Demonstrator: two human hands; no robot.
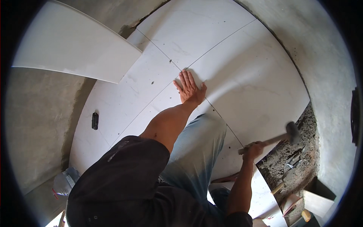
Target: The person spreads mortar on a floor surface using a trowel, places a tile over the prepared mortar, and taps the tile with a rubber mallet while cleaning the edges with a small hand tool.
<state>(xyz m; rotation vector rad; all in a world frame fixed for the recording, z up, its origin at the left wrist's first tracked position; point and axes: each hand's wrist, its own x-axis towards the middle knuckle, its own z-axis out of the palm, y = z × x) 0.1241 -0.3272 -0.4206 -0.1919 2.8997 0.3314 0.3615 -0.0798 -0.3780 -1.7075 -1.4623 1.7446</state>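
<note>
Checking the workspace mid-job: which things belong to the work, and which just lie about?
In the work:
mallet, in right hand
white tiles, under left hand
pale slab, upper left, probably

Apparently lying about:
small black object, on the tiles
clear container, lower left

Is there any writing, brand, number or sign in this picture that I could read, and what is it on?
No readable text anywhere.
Dark shirt: small pale marks on it, too small and blurred to read.
Mallet: no lettering visible.
White tiles: only faint veining and specks, no lettering visible.
</note>
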